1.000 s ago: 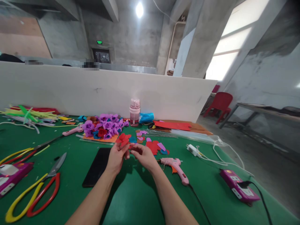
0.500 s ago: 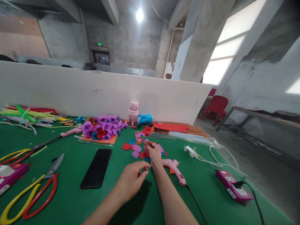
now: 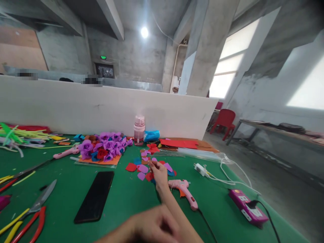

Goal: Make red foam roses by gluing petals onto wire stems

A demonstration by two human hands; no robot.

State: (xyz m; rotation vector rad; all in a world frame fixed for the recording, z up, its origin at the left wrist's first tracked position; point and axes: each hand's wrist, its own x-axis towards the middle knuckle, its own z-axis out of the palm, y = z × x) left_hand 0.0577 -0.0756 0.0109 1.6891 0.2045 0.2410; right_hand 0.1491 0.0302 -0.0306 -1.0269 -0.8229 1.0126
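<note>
My right hand (image 3: 159, 173) reaches into a loose group of paper petals, its fingers pinched together and covering whatever is between them. Around those fingertips lie a purple petal (image 3: 143, 169), a red petal (image 3: 131, 167) and several blue and brown pieces. My left hand (image 3: 158, 224) is low in front of my right forearm. It is smeared by motion; the fingers look bent, but I cannot tell what is in them. A pink glue gun (image 3: 186, 194) lies just right of my right wrist, untouched, its nozzle end near the wrist.
Purple, red and blue paper roses (image 3: 108, 145) lie back left, beside a pink bottle (image 3: 139, 131). A black phone (image 3: 95, 197) and scissors (image 3: 37, 206) are on the left. On the right sit a purple power strip (image 3: 246, 206) and a white charger (image 3: 201, 169) with cables.
My left hand has dropped toward me and to the right, now over my right forearm. My right hand stays among the petals. The whole view has shifted slightly.
</note>
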